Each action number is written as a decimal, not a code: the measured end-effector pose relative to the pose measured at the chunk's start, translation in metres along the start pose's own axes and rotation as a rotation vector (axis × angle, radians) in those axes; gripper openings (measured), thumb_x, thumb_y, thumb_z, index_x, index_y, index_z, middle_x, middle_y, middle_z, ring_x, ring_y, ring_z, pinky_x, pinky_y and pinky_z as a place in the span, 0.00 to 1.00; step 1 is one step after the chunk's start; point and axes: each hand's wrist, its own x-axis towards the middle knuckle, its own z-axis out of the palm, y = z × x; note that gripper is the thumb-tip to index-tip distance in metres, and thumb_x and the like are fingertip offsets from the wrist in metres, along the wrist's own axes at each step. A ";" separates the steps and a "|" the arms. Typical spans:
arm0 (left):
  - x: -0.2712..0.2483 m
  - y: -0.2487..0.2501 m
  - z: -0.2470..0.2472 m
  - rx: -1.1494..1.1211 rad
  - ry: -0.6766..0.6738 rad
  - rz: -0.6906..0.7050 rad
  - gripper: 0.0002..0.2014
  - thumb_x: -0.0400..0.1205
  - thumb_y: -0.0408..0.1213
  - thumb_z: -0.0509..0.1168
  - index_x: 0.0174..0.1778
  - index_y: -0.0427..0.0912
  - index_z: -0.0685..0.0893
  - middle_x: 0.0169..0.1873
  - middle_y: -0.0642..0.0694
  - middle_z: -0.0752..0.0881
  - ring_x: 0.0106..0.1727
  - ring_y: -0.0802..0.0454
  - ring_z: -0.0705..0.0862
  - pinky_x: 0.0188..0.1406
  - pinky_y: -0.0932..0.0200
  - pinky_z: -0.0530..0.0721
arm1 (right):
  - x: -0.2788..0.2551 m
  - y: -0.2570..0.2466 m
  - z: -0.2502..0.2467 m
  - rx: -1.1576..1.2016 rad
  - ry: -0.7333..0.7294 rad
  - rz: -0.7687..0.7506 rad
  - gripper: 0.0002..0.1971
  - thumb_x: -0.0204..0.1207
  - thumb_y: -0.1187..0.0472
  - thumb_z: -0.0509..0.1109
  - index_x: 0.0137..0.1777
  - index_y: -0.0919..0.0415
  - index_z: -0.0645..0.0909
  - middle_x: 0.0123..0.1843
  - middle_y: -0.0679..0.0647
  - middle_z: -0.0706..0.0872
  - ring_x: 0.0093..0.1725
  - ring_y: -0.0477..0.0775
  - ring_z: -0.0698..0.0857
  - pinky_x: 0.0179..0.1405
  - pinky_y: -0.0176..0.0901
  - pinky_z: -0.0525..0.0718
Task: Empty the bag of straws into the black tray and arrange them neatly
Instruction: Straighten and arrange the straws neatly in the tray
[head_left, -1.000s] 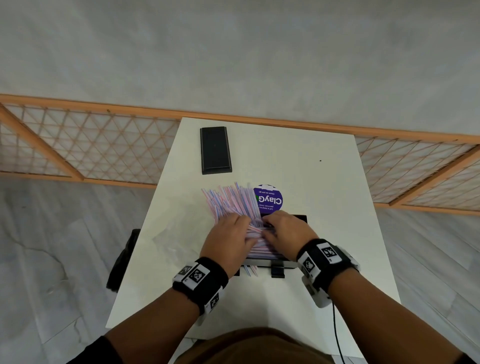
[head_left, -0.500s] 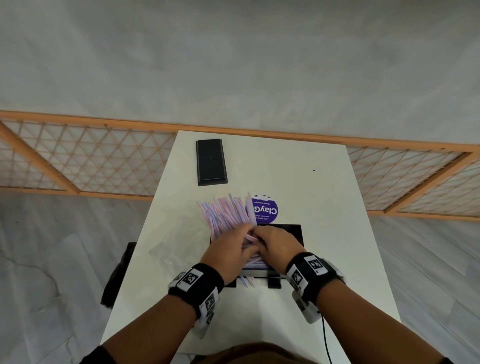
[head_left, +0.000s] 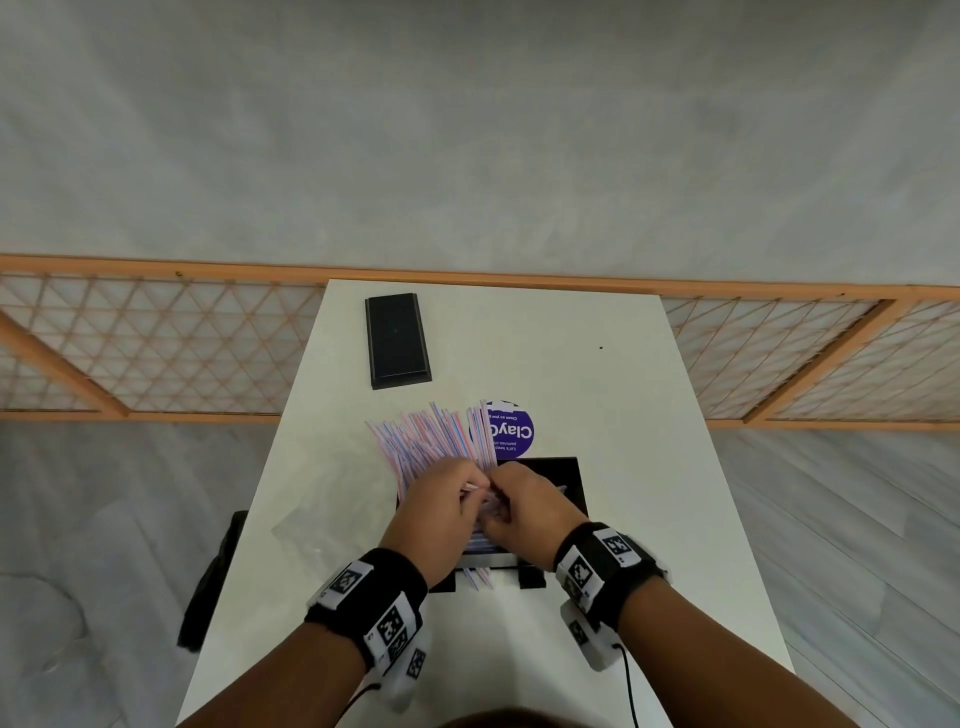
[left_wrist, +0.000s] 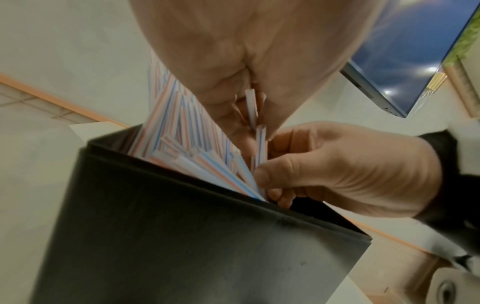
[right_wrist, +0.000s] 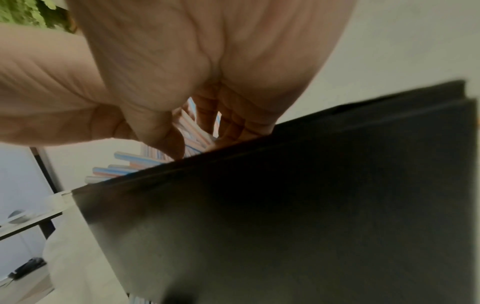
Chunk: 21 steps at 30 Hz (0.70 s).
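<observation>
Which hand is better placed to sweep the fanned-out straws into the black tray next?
Probably the left hand: it grips the straws on the side where they fan past the black tray. The right hand pinches them over the tray.

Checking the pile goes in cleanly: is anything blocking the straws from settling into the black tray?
Nothing visible: both hands already grip the straws over the black tray, which is open-topped.

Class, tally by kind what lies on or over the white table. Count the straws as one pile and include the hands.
Pile of straws: 1
Black tray: 1
Black slab at the far end: 1
Purple round label: 1
Clear bag: 1
Hands: 2, left hand and right hand
Total: 7
</observation>
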 end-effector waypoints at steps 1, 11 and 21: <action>-0.001 0.001 -0.001 -0.005 -0.006 0.011 0.05 0.85 0.35 0.70 0.46 0.51 0.86 0.44 0.58 0.83 0.48 0.62 0.82 0.46 0.72 0.77 | 0.001 0.002 0.000 -0.003 0.001 -0.004 0.04 0.76 0.60 0.71 0.48 0.57 0.80 0.43 0.49 0.79 0.40 0.43 0.78 0.41 0.30 0.75; -0.010 0.006 -0.006 0.003 -0.004 0.000 0.09 0.85 0.30 0.69 0.51 0.49 0.91 0.47 0.54 0.81 0.47 0.65 0.82 0.48 0.76 0.78 | 0.000 -0.003 0.004 0.031 0.056 -0.047 0.01 0.78 0.65 0.70 0.45 0.61 0.81 0.43 0.55 0.82 0.42 0.52 0.79 0.43 0.46 0.79; -0.022 -0.004 -0.052 -0.090 0.068 -0.015 0.14 0.80 0.26 0.72 0.43 0.54 0.88 0.45 0.58 0.86 0.51 0.59 0.86 0.52 0.66 0.82 | 0.005 -0.003 -0.011 -0.280 0.008 -0.134 0.10 0.88 0.56 0.61 0.61 0.58 0.80 0.57 0.55 0.84 0.54 0.58 0.83 0.53 0.53 0.83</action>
